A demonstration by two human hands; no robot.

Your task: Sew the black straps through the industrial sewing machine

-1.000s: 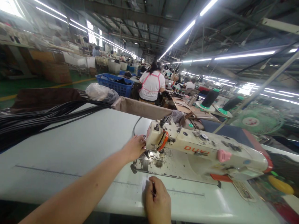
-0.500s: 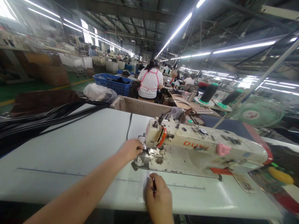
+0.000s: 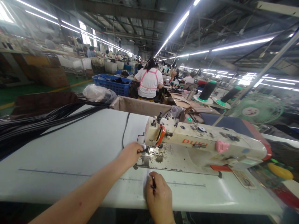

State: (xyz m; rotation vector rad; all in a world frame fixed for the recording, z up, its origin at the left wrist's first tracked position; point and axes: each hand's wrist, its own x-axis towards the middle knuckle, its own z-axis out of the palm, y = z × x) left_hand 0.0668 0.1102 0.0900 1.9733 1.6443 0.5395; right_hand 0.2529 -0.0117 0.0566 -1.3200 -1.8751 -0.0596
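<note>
Head view: left hand [image 3: 129,154], arm stretched forward, pinches a black strap [image 3: 124,130] at the sewing machine [image 3: 198,146] needle; right hand [image 3: 159,196], fingers curled shut around a small dark tool [image 3: 153,183], rests on the bench [image 3: 70,149].

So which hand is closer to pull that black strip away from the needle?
Probably the left hand: its fingers pinch the black strip right beside the sewing machine needle. The right hand sits nearer the table's front edge.
</note>
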